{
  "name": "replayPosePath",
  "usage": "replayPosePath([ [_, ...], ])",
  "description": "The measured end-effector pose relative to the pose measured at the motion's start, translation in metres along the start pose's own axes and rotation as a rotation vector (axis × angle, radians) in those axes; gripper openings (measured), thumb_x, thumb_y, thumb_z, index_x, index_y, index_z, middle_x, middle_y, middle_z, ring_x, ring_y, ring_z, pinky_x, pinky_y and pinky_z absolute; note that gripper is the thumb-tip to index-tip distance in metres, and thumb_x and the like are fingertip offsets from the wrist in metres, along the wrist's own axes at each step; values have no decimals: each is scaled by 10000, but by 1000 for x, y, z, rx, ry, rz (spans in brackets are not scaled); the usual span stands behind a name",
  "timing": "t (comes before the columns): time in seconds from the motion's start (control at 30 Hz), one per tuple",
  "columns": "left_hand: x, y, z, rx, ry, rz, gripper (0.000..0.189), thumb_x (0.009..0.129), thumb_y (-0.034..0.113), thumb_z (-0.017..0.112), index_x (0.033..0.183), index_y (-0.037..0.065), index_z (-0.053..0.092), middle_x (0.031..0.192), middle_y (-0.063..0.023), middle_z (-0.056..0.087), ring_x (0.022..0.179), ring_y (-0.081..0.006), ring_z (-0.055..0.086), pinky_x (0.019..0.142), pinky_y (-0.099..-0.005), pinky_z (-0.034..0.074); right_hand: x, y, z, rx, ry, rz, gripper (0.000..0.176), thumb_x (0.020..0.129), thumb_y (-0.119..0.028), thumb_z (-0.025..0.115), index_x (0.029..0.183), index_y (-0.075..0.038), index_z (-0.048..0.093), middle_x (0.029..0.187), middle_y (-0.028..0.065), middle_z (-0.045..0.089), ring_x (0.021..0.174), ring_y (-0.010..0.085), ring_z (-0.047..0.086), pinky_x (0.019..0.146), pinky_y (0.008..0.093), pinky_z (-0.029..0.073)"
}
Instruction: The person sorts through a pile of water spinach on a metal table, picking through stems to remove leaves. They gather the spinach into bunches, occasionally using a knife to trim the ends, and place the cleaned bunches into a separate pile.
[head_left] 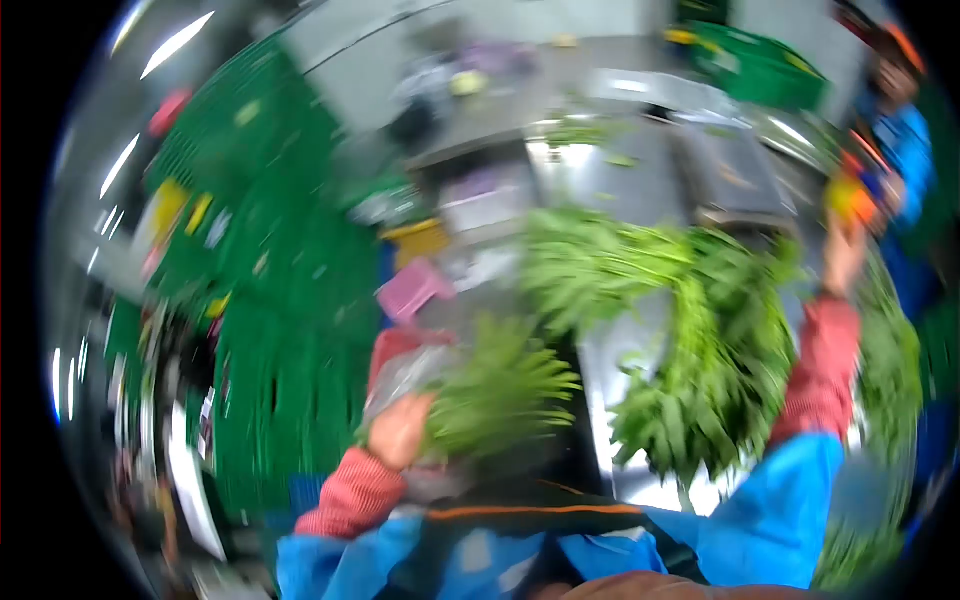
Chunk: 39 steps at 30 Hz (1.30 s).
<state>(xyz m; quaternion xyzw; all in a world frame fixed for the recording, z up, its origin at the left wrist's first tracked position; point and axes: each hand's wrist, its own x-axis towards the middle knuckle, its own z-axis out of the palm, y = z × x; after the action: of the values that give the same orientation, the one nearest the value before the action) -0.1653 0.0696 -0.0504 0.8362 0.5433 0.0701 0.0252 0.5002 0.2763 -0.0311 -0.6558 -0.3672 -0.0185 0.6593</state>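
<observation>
Head view: my left hand [400, 430] has its fingers clamped on a leafy bunch [495, 390], motion-blurred, beside a clear plastic bag [405, 378]. My right hand [845, 255] is extended far to the right, near a yellow-orange item [852, 200]; blur prevents me telling whether its fingers are apart or together. A co-worker [900, 140] in blue stands just beyond that item. Between my arms, loose greens [710, 350] lie heaped on the metal table [635, 190], below a metal tray [735, 170]. A pink container [415, 290] sits beyond the bunch.
</observation>
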Motion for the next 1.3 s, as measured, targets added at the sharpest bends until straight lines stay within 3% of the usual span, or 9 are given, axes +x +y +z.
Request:
replayPosePath([
  [0.07,-4,-10,4,-129,-64,-50,473,777,172,569,1232,70,489,957,-151,570,863,-347,582,703,-403,490,-2,43,14,164,-79,-60,307,877,-195,648,1129,-22,619,1055,44,646,915,130,581,839,263,438],
  [0.3,-56,-32,26,-107,150,-160,434,767,139,547,1195,77,513,879,-126,561,802,-312,606,659,-385,501,-192,-141,108,472,-797,-126,313,910,-96,583,1197,21,539,1089,40,600,985,113,548,886,244,404],
  [0.33,-66,-36,29,-100,240,-151,404,773,137,529,1172,82,526,860,-123,557,783,-310,610,648,-379,500,-222,-169,124,533,-871,-139,234,900,-71,586,1120,7,567,941,-11,585,826,74,524,759,214,411],
  [0.57,-220,-55,1,-168,288,-626,422,784,119,548,1204,97,513,1011,-149,579,899,-318,606,720,-393,510,-429,-348,208,673,-1512,-268,166,805,-1,643,953,-13,571,718,-87,390,618,32,294,556,193,237],
  [0.7,-325,-42,-8,-107,403,-1017,356,815,104,537,1171,89,540,1049,-147,606,938,-334,605,777,-388,505,-577,-444,230,765,-1943,-352,271,811,12,637,1069,19,556,878,-22,488,783,67,424,691,219,338],
  [0.8,-381,-20,-16,-100,400,-1319,328,817,110,543,1145,97,543,1004,-150,598,899,-347,603,749,-408,501,-687,-508,219,928,-2348,-155,314,848,-31,617,1150,8,543,875,1,602,748,55,554,668,203,450],
  [0.93,-444,8,-9,-172,440,-1544,331,809,136,562,1137,105,534,946,-152,584,861,-361,599,716,-430,496,-815,-579,193,706,-2704,271,186,905,-202,584,1047,-88,550,577,-101,322,419,27,262,389,194,213],
  [1.07,-479,27,12,-157,445,-1699,378,780,152,600,1148,109,524,942,-152,585,836,-376,598,711,-433,495,-933,-624,185,596,-2972,704,135,912,-254,586,943,-152,504,585,-90,320,458,50,316,427,208,267],
  [1.3,-503,50,49,-98,573,-1817,455,737,121,621,1179,95,518,954,-148,591,838,-369,602,697,-447,499,-1067,-673,156,284,-3030,659,164,897,-197,604,858,-153,451,578,-60,393,451,67,385,423,208,326],
])
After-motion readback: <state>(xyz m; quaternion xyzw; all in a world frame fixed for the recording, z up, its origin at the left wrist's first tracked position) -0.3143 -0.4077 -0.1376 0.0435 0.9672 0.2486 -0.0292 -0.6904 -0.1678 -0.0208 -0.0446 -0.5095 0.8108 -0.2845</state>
